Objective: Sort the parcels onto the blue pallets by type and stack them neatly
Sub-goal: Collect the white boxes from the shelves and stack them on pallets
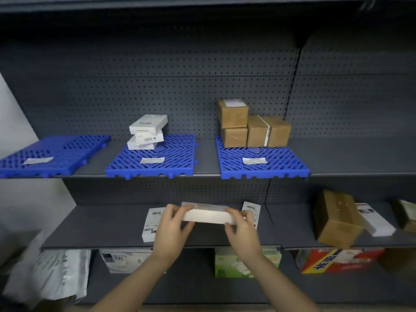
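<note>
The flat white cardboard box [206, 216] is held just above the grey metal middle shelf [101, 226]. The left hand [173, 224] pinches one end and the right hand [242, 226] pinches the other. I think it belongs on the middle blue plastic pallet [175, 158], where three white boxes [147, 134] like it sit in a crooked pile. Keep it level and line up the edges so the pile does not tip. The right blue pallet [270, 167] holds three brown cardboard boxes [252, 129]. The left blue pallet [56, 152] has only a small paper label [38, 160].
</note>
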`<state>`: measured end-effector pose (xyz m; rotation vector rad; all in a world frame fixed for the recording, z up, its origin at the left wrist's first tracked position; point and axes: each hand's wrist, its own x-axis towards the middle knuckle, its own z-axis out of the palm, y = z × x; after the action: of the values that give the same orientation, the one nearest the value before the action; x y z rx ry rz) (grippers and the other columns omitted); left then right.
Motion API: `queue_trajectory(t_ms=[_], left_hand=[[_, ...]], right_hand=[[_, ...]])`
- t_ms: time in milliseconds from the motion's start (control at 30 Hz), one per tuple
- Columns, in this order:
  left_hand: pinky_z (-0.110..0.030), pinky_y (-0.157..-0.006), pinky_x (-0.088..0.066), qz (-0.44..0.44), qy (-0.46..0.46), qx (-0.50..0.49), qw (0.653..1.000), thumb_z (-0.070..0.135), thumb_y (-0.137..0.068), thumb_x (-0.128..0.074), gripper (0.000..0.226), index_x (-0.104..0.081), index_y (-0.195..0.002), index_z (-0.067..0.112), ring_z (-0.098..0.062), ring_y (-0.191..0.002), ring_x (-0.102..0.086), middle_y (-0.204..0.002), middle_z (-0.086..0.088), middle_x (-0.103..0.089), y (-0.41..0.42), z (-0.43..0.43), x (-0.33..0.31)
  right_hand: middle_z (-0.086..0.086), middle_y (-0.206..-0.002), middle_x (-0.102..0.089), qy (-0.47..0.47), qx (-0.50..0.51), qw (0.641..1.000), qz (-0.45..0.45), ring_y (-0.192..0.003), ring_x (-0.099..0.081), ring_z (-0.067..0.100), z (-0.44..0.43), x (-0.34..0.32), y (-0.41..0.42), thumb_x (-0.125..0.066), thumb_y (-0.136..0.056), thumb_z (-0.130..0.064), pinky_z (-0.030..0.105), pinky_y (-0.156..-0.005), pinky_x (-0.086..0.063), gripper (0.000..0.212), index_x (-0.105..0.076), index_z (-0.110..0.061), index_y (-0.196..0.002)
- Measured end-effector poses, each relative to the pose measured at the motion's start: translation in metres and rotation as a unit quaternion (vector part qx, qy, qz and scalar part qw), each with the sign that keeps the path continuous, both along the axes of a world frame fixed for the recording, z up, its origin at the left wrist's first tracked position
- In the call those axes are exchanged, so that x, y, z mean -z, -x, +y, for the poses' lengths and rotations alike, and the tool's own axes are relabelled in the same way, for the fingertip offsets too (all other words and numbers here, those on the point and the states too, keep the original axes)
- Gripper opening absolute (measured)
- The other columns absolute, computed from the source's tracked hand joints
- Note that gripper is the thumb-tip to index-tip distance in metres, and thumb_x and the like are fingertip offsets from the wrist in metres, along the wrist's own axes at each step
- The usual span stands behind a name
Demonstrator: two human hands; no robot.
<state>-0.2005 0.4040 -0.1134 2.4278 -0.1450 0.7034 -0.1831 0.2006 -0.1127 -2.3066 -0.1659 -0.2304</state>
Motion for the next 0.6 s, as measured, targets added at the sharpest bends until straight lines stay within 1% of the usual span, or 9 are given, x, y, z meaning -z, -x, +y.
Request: queue_trajectory(t_ms=[133, 200, 300, 400, 500, 600], left_hand=[[-0.024, -0.073, -0.046, -0.054, -0.006, 0.019, 0.998, 0.020, -0.081, -0.074, 0.038, -0.061, -0.116, 0.029, -0.011, -0.086, -0.052, -0.095, 0.008, -0.043, 0.016, -0.006, -0.031], [-0.023, -0.075, -0.047, -0.077, -0.002, 0.030, 0.997, 0.020, -0.082, -0.073, 0.039, -0.060, -0.118, 0.028, -0.010, -0.086, -0.052, -0.096, 0.010, -0.043, 0.016, -0.002, -0.047], [-0.023, -0.079, -0.049, -0.102, 0.005, 0.029, 0.994, 0.021, -0.083, -0.072, 0.040, -0.060, -0.121, 0.027, -0.008, -0.092, -0.053, -0.101, 0.010, -0.045, 0.014, 0.007, -0.070], [-0.025, -0.081, -0.049, -0.126, -0.009, 0.020, 0.992, 0.021, -0.083, -0.072, 0.041, -0.060, -0.122, 0.024, -0.009, -0.095, -0.053, -0.104, 0.007, -0.047, 0.006, 0.026, -0.090], [-0.026, -0.081, -0.051, -0.138, -0.007, -0.003, 0.990, 0.021, -0.083, -0.072, 0.042, -0.060, -0.123, 0.024, -0.009, -0.096, -0.053, -0.106, 0.007, -0.047, -0.006, 0.051, -0.108], [-0.023, -0.083, -0.049, -0.147, 0.002, -0.033, 0.989, 0.021, -0.083, -0.072, 0.043, -0.059, -0.124, 0.024, -0.007, -0.099, -0.053, -0.109, 0.009, -0.045, -0.020, 0.078, -0.123]], right_hand=[[-0.005, -0.107, -0.036, -0.026, 0.024, 0.998, -0.049, -0.076, -0.052, 0.012, -0.007, -0.028, 0.016, -0.055, -0.092, -0.022, 0.025, -0.073, -0.042, 0.035, -0.053, -0.030, -0.127], [-0.005, -0.107, -0.036, -0.038, 0.032, 0.995, -0.083, -0.074, -0.052, 0.010, -0.006, -0.044, 0.018, -0.055, -0.092, -0.022, 0.024, -0.071, -0.041, 0.034, -0.054, -0.030, -0.125], [-0.005, -0.108, -0.037, -0.057, 0.037, 0.990, -0.124, -0.073, -0.052, 0.009, 0.003, -0.068, 0.015, -0.055, -0.093, -0.022, 0.025, -0.070, -0.042, 0.031, -0.055, -0.029, -0.123], [-0.006, -0.108, -0.036, -0.068, 0.025, 0.987, -0.145, -0.072, -0.052, 0.008, 0.021, -0.087, 0.007, -0.056, -0.093, -0.022, 0.026, -0.074, -0.045, 0.031, -0.055, -0.028, -0.123], [-0.007, -0.111, -0.034, -0.066, 0.002, 0.986, -0.153, -0.075, -0.052, 0.008, 0.045, -0.104, -0.008, -0.055, -0.093, -0.022, 0.027, -0.076, -0.047, 0.032, -0.053, -0.028, -0.125], [-0.007, -0.113, -0.034, -0.074, -0.021, 0.984, -0.162, -0.080, -0.054, 0.009, 0.075, -0.123, -0.030, -0.055, -0.094, -0.022, 0.029, -0.077, -0.049, 0.033, -0.052, -0.029, -0.126]])
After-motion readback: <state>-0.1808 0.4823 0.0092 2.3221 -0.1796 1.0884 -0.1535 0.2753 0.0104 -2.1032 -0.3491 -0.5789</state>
